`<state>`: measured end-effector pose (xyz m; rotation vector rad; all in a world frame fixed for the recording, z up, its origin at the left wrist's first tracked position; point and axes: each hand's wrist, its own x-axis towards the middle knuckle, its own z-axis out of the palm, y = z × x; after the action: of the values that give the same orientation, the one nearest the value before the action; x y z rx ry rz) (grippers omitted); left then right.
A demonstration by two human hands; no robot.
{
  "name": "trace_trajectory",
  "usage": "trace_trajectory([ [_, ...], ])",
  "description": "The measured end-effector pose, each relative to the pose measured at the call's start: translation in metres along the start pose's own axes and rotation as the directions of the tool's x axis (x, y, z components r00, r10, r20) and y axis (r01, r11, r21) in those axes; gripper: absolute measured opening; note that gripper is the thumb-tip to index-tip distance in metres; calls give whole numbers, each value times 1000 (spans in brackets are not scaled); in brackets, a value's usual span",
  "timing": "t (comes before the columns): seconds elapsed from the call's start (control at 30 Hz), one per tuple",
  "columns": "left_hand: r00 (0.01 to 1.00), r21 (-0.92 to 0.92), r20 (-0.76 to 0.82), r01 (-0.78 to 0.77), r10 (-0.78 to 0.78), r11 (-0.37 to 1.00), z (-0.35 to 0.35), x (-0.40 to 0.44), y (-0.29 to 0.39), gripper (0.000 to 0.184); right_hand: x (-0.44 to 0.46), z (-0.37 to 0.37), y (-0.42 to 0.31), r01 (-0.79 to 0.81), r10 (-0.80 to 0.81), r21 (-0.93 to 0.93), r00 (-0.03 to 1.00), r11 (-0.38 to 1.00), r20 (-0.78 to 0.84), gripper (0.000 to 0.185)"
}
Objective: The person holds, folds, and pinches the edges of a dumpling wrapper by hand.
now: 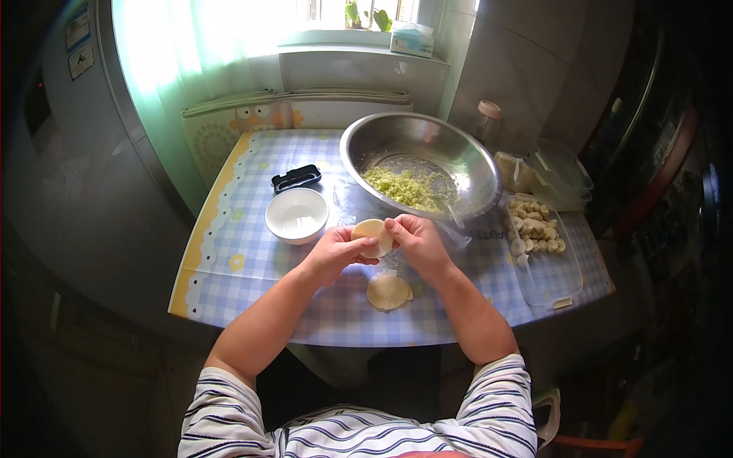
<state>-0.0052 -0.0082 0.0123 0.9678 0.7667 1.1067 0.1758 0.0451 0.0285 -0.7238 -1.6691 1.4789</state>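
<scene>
At the centre of the frame, we hold a pale dough disc (372,232) above the surface (244,298), the grip of our left hand (334,251) closed on it and our right hand (419,243) pinching its far edge. We judge that its edge is being worked by the fingers, and that such a soft piece calls for light, even pressure. Below it we see more dough rounds (388,291); left of centre, a white bowl (297,238) beside a black tray (296,179). Upper centre, our steel basin (478,168) holds a green mix (408,188). At right, a clear container (551,284) holds pale pieces (539,229). Right of centre, we make out letters like "AUT"; the upper-left stickers (80,61) are too small to read.
</scene>
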Motion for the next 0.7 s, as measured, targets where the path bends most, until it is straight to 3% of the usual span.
trace_trajectory([
  [0.5,1000,22,23,1,-2,1000,-2,1,-2,30,-2,1,-3,27,-27,-95,1000,995,2,19],
  [0.7,1000,16,10,-21,21,1000,-3,1,-2,29,-1,1,0,27,-26,-53,1000,998,12,22],
])
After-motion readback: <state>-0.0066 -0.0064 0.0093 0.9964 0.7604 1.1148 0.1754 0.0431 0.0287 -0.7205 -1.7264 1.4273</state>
